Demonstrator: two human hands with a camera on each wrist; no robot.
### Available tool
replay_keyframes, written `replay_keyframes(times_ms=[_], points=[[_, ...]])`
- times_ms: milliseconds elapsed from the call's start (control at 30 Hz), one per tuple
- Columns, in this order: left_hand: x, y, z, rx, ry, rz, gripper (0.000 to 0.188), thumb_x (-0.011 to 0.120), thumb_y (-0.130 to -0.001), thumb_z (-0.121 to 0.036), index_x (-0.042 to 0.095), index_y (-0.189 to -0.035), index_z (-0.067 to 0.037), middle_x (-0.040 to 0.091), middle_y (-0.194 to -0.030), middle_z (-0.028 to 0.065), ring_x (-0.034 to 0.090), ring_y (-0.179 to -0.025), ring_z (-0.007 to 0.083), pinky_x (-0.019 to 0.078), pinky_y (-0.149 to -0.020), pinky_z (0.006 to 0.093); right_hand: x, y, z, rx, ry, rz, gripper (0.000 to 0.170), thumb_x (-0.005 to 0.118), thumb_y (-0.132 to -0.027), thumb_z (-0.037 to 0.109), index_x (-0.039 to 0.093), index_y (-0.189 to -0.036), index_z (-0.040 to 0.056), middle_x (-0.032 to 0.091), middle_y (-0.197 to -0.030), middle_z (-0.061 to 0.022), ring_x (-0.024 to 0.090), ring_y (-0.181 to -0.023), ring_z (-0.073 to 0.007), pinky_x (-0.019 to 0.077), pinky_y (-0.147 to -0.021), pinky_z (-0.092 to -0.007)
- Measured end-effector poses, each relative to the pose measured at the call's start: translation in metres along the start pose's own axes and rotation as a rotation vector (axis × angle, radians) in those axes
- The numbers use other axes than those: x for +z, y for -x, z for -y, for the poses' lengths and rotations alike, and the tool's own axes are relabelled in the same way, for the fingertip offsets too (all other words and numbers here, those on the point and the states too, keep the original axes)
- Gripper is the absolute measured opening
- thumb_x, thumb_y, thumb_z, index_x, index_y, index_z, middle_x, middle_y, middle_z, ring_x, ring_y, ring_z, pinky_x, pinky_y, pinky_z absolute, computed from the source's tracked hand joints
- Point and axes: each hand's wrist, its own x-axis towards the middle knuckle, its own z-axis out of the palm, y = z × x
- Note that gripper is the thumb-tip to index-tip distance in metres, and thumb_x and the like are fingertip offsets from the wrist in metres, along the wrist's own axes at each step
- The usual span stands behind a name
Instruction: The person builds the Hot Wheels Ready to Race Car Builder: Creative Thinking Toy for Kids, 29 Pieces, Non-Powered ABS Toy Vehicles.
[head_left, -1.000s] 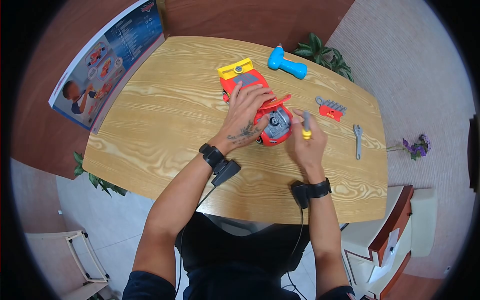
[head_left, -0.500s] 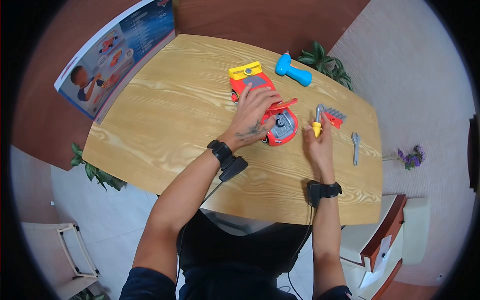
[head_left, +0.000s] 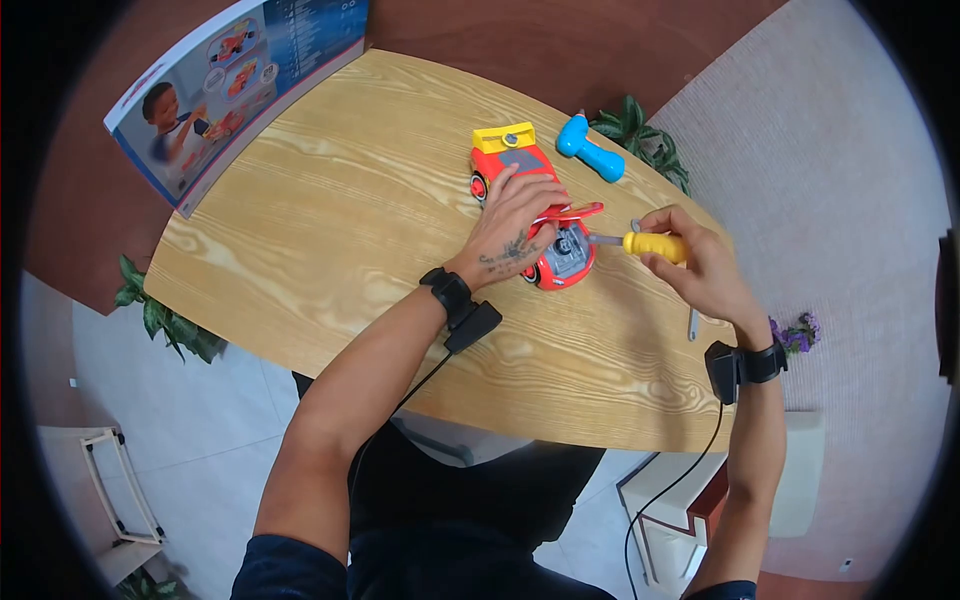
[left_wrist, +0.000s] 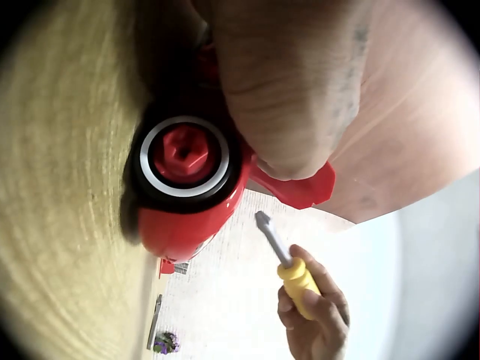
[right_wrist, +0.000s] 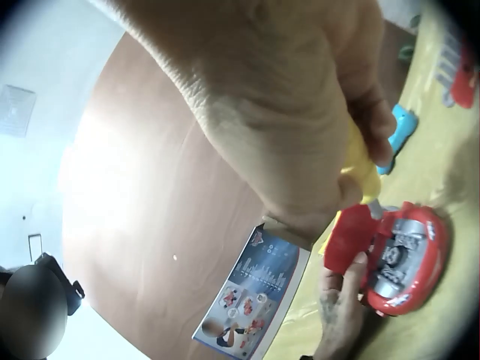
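Observation:
A red toy car (head_left: pixel 548 167) with a yellow spoiler (head_left: pixel 504 137) stands on the table, its hood (head_left: pixel 572 212) raised over a grey engine bay (head_left: pixel 568 250). My left hand (head_left: pixel 512 228) grips the car from the side, fingers across its roof and thumb by the raised hood. In my right hand (head_left: pixel 706 268) is a toy screwdriver (head_left: pixel 655 246), held by its yellow handle. Its grey tip points at the engine bay and overlaps the bay's edge in the head view. The left wrist view shows a front wheel (left_wrist: pixel 185 155) and the screwdriver raised apart from the car.
A blue toy drill (head_left: pixel 592 150) lies beyond the car, near the far edge. A grey wrench (head_left: pixel 693 324) is partly visible below my right hand. The printed box (head_left: pixel 215 120) stands at the left. A red piece with grey parts (right_wrist: pixel 466 86) lies on the table.
My right hand turned the screwdriver from upright to pointing left at the car, passing out to the right. My left hand kept its hold on the car.

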Motion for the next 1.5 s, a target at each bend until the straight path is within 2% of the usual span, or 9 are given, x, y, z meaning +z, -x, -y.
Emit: replay_keyframes(times_ms=[100,200,533,700,933,1033,1233,1300,1500], points=[[0.0,0.0,0.001,-0.007,0.01,0.002,0.04,0.065,-0.092,-0.009,0.069,-0.131,-0.01,0.068,-0.139,0.0077,0.053,-0.144,0.0269,0.019,-0.132,0.0551,-0.009,-0.014,0.036,-0.018,0.211,0.11,0.028,0.077,-0.097,0.013,0.068,-0.122,0.0033,0.072,-0.111,-0.0151,0.071,-0.095,-0.031,0.0584,-0.085,-0.0402],[0.002,0.0,0.002,-0.004,0.011,-0.001,0.039,0.065,-0.092,-0.009,0.069,-0.131,-0.009,0.068,-0.139,0.0076,0.053,-0.144,0.0267,0.0191,-0.132,0.0547,0.002,-0.023,0.044,-0.091,0.191,0.066,0.028,0.075,-0.098,0.01,0.067,-0.124,0.0036,0.073,-0.108,-0.0163,0.073,-0.09,-0.0312,0.059,-0.079,-0.0416],[0.002,0.0,0.003,0.0,0.014,0.0,0.038,0.064,-0.093,-0.009,0.069,-0.131,-0.009,0.068,-0.138,0.0072,0.053,-0.143,0.0265,0.0192,-0.132,0.0538,0.017,-0.033,0.03,-0.145,0.205,0.088,0.029,0.075,-0.098,0.009,0.067,-0.125,0.0032,0.074,-0.111,-0.0178,0.073,-0.096,-0.0339,0.058,-0.083,-0.0441],[0.002,-0.001,0.001,-0.001,0.007,-0.002,0.039,0.063,-0.093,-0.009,0.068,-0.131,-0.008,0.068,-0.138,0.0075,0.053,-0.143,0.0266,0.0191,-0.132,0.0536,0.018,-0.035,0.027,-0.213,0.234,0.131,0.032,0.064,-0.101,0.003,0.062,-0.132,0.0059,0.065,-0.124,-0.0197,0.07,-0.1,-0.0382,0.0563,-0.085,-0.0468],[0.001,-0.001,0.0,-0.003,0.009,0.002,0.04,0.063,-0.092,-0.01,0.068,-0.132,-0.009,0.068,-0.139,0.008,0.053,-0.143,0.0269,0.0188,-0.132,0.0545,0.018,-0.039,0.023,-0.303,0.28,0.13,0.037,0.058,-0.098,-0.002,0.059,-0.134,0.007,0.061,-0.13,-0.0199,0.067,-0.109,-0.0412,0.0536,-0.089,-0.0511],[0.001,0.0,0.001,-0.006,-0.001,0.007,0.04,0.063,-0.092,-0.009,0.069,-0.132,-0.009,0.068,-0.139,0.008,0.053,-0.143,0.027,0.0191,-0.132,0.0545,0.014,-0.039,0.027,-0.282,0.288,0.154,0.034,0.059,-0.1,0.002,0.059,-0.133,0.0074,0.062,-0.129,-0.0201,0.068,-0.105,-0.0413,0.0539,-0.087,-0.0514],[0.002,-0.001,0.002,0.001,-0.009,-0.004,0.041,0.064,-0.091,-0.009,0.069,-0.132,-0.009,0.068,-0.138,0.0075,0.054,-0.143,0.0268,0.0198,-0.132,0.0544,0.02,-0.035,0.031,-0.162,0.294,0.112,0.029,0.064,-0.107,0.024,0.061,-0.129,0.0047,0.072,-0.114,-0.0215,0.072,-0.093,-0.0406,0.0541,-0.081,-0.0493],[0.002,-0.001,0.001,0.002,-0.002,-0.007,0.04,0.064,-0.091,-0.008,0.069,-0.131,-0.009,0.068,-0.138,0.0073,0.054,-0.142,0.0268,0.0199,-0.132,0.0544,0.02,-0.033,0.04,0.015,0.37,0.141,0.033,0.062,-0.109,0.031,0.061,-0.127,0.0035,0.073,-0.109,-0.0223,0.072,-0.092,-0.0399,0.0537,-0.081,-0.0491],[0.001,-0.001,-0.001,0.0,0.003,-0.006,0.041,0.063,-0.09,-0.007,0.068,-0.131,-0.009,0.068,-0.137,0.0072,0.053,-0.143,0.0268,0.0199,-0.132,0.0543,0.028,-0.031,0.022,-0.19,0.306,0.017,0.028,0.059,-0.11,0.029,0.061,-0.124,0.0047,0.073,-0.11,-0.0234,0.071,-0.091,-0.0406,0.0531,-0.08,-0.0504]])
